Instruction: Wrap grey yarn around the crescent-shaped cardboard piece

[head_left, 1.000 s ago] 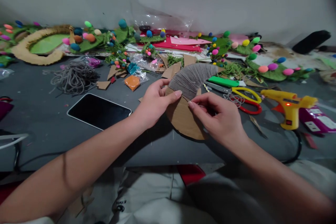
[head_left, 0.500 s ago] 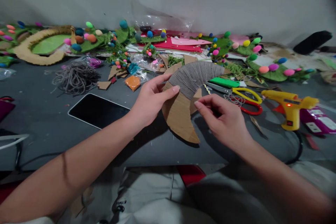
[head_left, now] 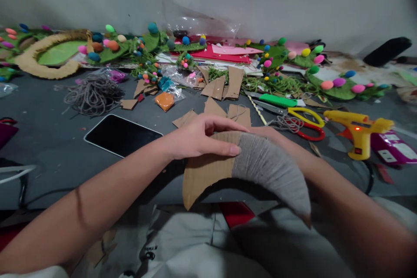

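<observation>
A crescent cut from cardboard [head_left: 205, 168] is pinched in my left hand [head_left: 203, 137], with the thumb pressed on its face and the fingers behind its upper edge. Grey yarn [head_left: 267, 167] is wrapped tightly round the right half of the crescent, while the left half is bare. The bare tip points down-left and the wrapped tip down-right, near the table's front edge. My right hand [head_left: 272, 134] is behind the crescent's upper edge, its fingers hidden from view. Whether it holds the yarn I cannot tell.
Cardboard scraps [head_left: 215, 106] lie beyond my hands. A smartphone [head_left: 122, 134] and a heap of grey yarn [head_left: 94, 95] are on the left. Rightward are scissors [head_left: 306, 126], a green utility knife [head_left: 278, 100] and a yellow glue gun [head_left: 360, 126] with its light on. Felt leaf decorations line the wall.
The crescent has come nearer and turned, so its wrapped end has swung from the top to the lower right. My right hand has passed behind it.
</observation>
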`<control>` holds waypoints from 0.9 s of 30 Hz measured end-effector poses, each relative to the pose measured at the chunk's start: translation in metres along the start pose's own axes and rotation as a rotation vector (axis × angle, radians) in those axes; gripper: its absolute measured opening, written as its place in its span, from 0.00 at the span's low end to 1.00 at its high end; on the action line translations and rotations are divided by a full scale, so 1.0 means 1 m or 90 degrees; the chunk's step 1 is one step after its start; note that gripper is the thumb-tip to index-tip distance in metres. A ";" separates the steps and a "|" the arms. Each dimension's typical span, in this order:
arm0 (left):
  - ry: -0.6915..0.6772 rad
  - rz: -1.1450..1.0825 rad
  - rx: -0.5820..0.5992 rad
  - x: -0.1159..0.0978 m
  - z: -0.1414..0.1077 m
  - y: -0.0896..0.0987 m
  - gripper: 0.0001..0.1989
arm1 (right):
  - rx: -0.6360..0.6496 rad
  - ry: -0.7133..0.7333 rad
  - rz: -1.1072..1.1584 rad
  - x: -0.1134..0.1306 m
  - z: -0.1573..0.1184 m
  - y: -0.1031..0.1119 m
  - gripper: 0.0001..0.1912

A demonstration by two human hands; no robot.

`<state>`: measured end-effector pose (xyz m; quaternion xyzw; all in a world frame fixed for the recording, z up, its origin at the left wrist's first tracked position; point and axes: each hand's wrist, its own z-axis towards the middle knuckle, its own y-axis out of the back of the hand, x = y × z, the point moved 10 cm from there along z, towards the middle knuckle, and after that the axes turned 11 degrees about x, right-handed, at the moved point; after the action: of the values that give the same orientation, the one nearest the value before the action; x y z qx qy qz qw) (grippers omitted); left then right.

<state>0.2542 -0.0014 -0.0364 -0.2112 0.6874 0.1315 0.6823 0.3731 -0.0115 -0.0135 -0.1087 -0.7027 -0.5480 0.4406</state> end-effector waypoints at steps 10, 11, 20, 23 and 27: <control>0.158 0.117 -0.012 0.021 -0.003 0.002 0.29 | 0.193 0.070 -0.070 0.010 0.015 -0.019 0.10; 0.160 0.148 -0.019 0.021 -0.003 0.004 0.29 | 0.195 0.069 -0.065 0.012 0.015 -0.019 0.11; 0.077 0.223 0.003 0.007 0.002 0.002 0.18 | 0.121 -0.028 -0.092 0.015 0.008 -0.003 0.12; 0.083 0.222 -0.027 0.007 0.002 0.006 0.19 | 0.091 -0.035 -0.105 0.021 0.005 0.003 0.12; 0.090 0.191 -0.124 0.006 -0.002 0.021 0.20 | 0.043 -0.021 -0.152 0.036 -0.001 0.008 0.12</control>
<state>0.2427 0.0151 -0.0449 -0.1801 0.7415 0.2826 0.5813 0.3575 -0.0210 0.0184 -0.0184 -0.7358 -0.5707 0.3641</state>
